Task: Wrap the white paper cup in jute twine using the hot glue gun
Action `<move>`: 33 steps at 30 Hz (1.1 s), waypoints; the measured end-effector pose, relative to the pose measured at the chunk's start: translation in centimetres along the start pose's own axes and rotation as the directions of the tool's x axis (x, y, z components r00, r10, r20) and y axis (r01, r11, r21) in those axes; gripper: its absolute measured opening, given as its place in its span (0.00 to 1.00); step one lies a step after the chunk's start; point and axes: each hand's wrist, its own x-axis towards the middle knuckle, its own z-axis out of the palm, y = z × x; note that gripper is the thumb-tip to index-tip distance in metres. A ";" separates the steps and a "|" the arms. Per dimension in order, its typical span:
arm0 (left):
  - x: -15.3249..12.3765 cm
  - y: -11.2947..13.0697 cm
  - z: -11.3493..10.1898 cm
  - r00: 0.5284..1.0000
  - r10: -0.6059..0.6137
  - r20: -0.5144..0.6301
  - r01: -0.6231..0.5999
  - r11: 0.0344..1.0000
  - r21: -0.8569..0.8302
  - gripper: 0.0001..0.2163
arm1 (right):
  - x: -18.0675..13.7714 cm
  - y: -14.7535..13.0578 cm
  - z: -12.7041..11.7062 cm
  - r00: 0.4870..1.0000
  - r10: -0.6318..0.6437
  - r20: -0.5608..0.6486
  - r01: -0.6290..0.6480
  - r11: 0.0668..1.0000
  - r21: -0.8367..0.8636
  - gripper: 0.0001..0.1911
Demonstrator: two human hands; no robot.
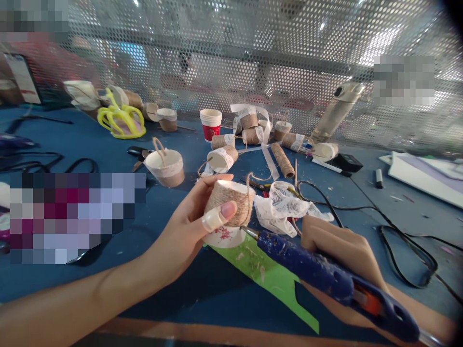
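Observation:
My left hand [195,217] is closed around a paper cup [231,200] partly wrapped in brown twine, with a bandage on the thumb. The cup's printed white part shows below the twine, and a loose strand of twine rises by its rim. In my right hand [336,246] is a blue hot glue gun [307,265], its metal nozzle at the lower edge of the twine on the cup. I cannot tell whether the nozzle touches it. Beneath lies a green paper sheet [267,270]. White lace [280,207] is bunched just beyond my right hand.
Behind the cup are several twine-and-lace cups, a red paper cup stack [211,125], and a twine roll [283,160]. A finished basket cup [166,167] stands left. Black cable [390,255] loops at right. A perforated metal screen [217,58] closes the back.

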 end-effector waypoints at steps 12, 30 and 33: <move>-0.4 0.4 0.3 0.999 -0.009 -0.033 0.008 0.999 -0.031 0.18 | 0.1 0.5 -0.6 0.999 -0.013 0.042 0.015 0.999 -0.039 0.16; -0.2 0.5 0.3 0.997 -0.065 -0.031 0.063 0.995 -0.074 0.18 | 0.1 0.4 0.1 0.999 -0.029 -0.045 0.027 0.999 -0.043 0.15; -0.2 0.5 0.3 0.996 -0.086 -0.037 0.082 0.991 -0.104 0.19 | 0.0 0.5 0.1 0.999 -0.031 -0.043 0.029 0.999 -0.043 0.15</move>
